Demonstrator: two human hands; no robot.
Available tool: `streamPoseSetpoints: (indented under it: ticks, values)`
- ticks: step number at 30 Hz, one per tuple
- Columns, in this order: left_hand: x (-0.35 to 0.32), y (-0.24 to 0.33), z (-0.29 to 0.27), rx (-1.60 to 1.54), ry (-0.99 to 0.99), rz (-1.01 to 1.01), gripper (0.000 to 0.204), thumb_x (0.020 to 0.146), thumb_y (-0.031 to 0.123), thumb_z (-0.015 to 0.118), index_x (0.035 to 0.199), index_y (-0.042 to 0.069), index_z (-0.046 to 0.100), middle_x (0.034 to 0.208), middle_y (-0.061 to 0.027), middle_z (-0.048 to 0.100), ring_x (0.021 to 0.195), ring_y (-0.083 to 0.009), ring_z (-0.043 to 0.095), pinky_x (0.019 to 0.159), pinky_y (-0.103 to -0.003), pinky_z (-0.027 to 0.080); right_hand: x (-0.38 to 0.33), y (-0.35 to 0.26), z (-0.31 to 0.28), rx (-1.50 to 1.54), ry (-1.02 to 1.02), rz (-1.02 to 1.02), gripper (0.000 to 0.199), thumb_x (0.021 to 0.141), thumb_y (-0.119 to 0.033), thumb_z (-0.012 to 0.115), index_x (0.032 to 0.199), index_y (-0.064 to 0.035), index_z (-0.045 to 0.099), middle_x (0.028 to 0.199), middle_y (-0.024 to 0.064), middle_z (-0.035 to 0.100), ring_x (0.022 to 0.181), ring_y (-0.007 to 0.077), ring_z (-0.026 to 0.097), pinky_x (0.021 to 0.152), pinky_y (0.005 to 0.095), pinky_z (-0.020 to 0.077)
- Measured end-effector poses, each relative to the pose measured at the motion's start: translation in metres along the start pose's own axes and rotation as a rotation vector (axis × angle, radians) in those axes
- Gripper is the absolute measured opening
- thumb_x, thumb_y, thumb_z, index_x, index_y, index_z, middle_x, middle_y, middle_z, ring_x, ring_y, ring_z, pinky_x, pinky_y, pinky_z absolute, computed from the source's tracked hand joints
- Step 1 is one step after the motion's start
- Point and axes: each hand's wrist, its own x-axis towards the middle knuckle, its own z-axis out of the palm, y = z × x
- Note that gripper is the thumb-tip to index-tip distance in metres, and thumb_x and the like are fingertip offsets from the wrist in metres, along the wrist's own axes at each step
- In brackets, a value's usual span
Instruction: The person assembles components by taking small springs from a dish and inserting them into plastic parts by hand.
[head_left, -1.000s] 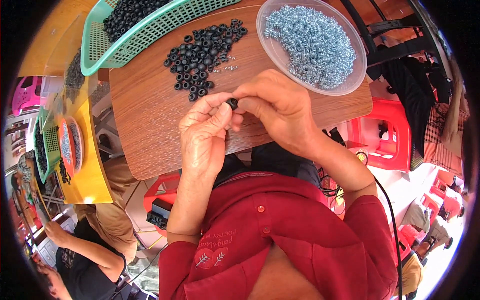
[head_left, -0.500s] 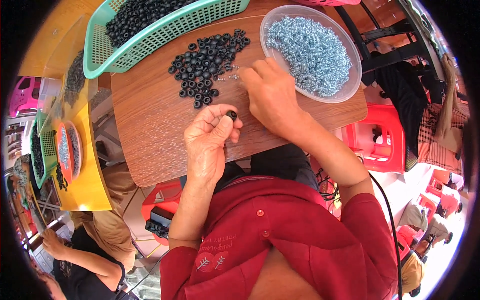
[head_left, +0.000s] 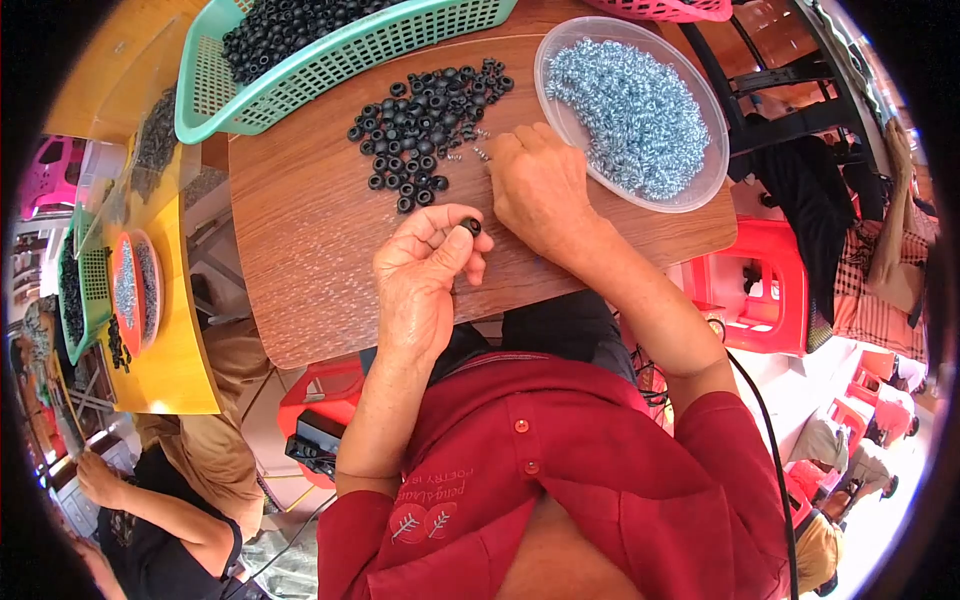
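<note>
Between the thumb and fingers of my left hand (head_left: 420, 262) is a small black ring-shaped cap (head_left: 471, 226), its hole facing up. My right hand (head_left: 540, 185) is closed in a pinch low over the table, with a small metal spring (head_left: 482, 154) at its fingertips; the thumb is mostly hidden. A few loose springs lie beside a spread pile of similar black caps (head_left: 425, 120), just left of that hand. Touching distance behind my right hand is a clear round tub (head_left: 720, 165) full of shiny silvery-blue springs (head_left: 635, 120).
A green plastic basket (head_left: 290, 98) of black caps stands at the far left of the brown wooden table (head_left: 300, 250). A pink basket (head_left: 670, 8) is at the far edge. Left is a yellow table (head_left: 185, 370) with another person nearby. A red stool (head_left: 760, 290) stands right.
The view has shifted slightly. My left hand keeps the cap in almost the same pose. My right hand stays low beside the pile, and a spring now shows separately at its fingertips.
</note>
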Motion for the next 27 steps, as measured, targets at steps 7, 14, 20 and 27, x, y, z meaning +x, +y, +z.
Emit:
streamPoseSetpoints:
  ticks: [7, 14, 20, 27]
  values:
    - [0.001, -0.001, 0.003, 0.079, 0.051, 0.074, 0.019, 0.088, 0.006, 0.063, 0.104, -0.004, 0.060, 0.085, -0.0111, 0.065, 0.067, -0.0123, 0.059, 0.056, -0.022, 0.047, -0.007, 0.000, -0.008, 0.424, 0.037, 0.135, 0.007, 0.073, -0.006, 0.062, 0.074, 0.0001, 0.059, 0.075, 0.0194, 0.061, 0.075, 0.0382, 0.059, 0.065, 0.0468, 0.0461]
    - [0.003, 0.001, 0.007, 0.105, 0.088, 0.188, 0.020, 0.087, 0.003, 0.064, 0.105, -0.004, 0.061, 0.087, -0.0104, 0.065, 0.068, -0.0116, 0.059, 0.058, -0.021, 0.048, -0.007, -0.010, -0.035, 0.697, -0.129, 0.277, 0.015, 0.082, -0.011, 0.067, 0.087, 0.0032, 0.064, 0.077, 0.0088, 0.066, 0.066, 0.0117, 0.059, 0.061, 0.0268, 0.0486]
    - [0.005, -0.001, 0.006, 0.188, 0.048, 0.254, 0.021, 0.086, -0.001, 0.064, 0.106, -0.005, 0.062, 0.085, -0.0070, 0.064, 0.067, -0.0103, 0.057, 0.060, -0.021, 0.048, -0.010, -0.003, -0.050, 1.132, -0.408, 0.416, 0.014, 0.081, -0.010, 0.068, 0.084, 0.0035, 0.065, 0.076, 0.0041, 0.065, 0.070, 0.0059, 0.057, 0.061, 0.0213, 0.0462]
    - [0.003, -0.003, 0.004, 0.279, -0.004, 0.317, 0.023, 0.085, 0.000, 0.065, 0.108, -0.005, 0.062, 0.086, -0.0047, 0.063, 0.069, -0.0085, 0.056, 0.062, -0.020, 0.048, -0.008, 0.002, -0.056, 1.264, -0.558, 0.593, 0.016, 0.081, -0.016, 0.068, 0.083, -0.0001, 0.067, 0.066, 0.0008, 0.060, 0.058, 0.0034, 0.050, 0.051, 0.0184, 0.0377]
